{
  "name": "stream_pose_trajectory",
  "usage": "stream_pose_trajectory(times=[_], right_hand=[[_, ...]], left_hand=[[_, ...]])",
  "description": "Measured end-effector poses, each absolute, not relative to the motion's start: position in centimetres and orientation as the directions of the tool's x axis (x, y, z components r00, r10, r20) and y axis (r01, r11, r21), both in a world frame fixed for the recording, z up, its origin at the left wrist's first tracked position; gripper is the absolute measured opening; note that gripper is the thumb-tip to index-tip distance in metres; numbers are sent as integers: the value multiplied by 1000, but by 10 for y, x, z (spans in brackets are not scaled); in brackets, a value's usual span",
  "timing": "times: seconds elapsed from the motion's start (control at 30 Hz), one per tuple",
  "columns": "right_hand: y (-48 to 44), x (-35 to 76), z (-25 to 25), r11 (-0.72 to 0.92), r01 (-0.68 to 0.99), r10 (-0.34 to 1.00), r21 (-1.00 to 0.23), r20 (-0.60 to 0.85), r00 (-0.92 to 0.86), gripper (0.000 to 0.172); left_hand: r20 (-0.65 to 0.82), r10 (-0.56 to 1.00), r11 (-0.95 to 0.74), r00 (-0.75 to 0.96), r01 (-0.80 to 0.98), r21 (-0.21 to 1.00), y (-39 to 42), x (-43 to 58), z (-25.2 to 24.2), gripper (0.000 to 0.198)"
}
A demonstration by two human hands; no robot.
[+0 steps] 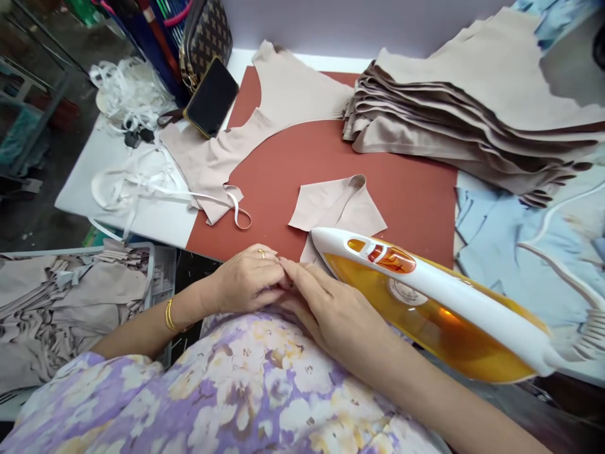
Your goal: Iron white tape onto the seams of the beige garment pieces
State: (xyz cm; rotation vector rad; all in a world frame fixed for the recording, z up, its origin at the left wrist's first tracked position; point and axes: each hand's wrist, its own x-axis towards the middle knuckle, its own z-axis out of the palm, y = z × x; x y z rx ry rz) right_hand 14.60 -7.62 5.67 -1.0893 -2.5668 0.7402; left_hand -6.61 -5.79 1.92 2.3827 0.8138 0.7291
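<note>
Beige stretch-fabric piece [331,211], smooth, angular

The right hand [331,309] has the clothes iron [425,302] just beside it, blocking that side; ahead of the left hand [248,280], red mat [401,183] offers a way between the beige fabric piece [338,211] and the stacked panels [472,120].

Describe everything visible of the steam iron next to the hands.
The steam iron has a long white handle with orange buttons over a translucent amber tank bearing a round label. A ribbed white cord guard sits at its rear. Its pointed nose lies beside a beige fabric piece on the red mat, near the right hand; the soleplate is hidden.
</note>
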Motion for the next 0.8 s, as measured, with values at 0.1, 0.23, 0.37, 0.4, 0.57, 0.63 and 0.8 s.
stream_pose_trajectory(times=[0.1, 0.23, 0.37, 0.4, 0.57, 0.63, 0.8], right_hand=[[-72, 142, 48, 484, 650, 755, -586, -97, -649, 23], [-69, 150, 49, 441, 644, 818, -625, -16, -575, 24], [-68, 153, 49, 373, 626, 904, -685, 115, -412, 17], [-68, 152, 48, 344, 621, 915, -705, 105, -388, 18], [-67, 144, 39, 37, 551, 905, -834, -206, -373, 34], [-66, 140, 32, -80, 520, 873, -850, -312, -375, 38], [-69, 138, 26, 56, 532, 861, -845, -229, -455, 37]], left_hand=[[238, 731, -564, 639, 370, 738, -56, -66, 30, 3], [70, 785, -410, 616, 431, 804, -50, -71, 32, 6], [-78, 902, -84, 425, 350, 933, -42, -73, 24, 9], [-117, 929, 23, 350, 263, 965, -40, -71, 20, 12], [-306, 948, 319, 89, -243, 916, -37, -48, 4, 30], [-392, 916, 394, 78, -352, 849, -37, -38, 0, 39], [-467, 881, 462, 80, -363, 809, -33, -27, -1, 39]])
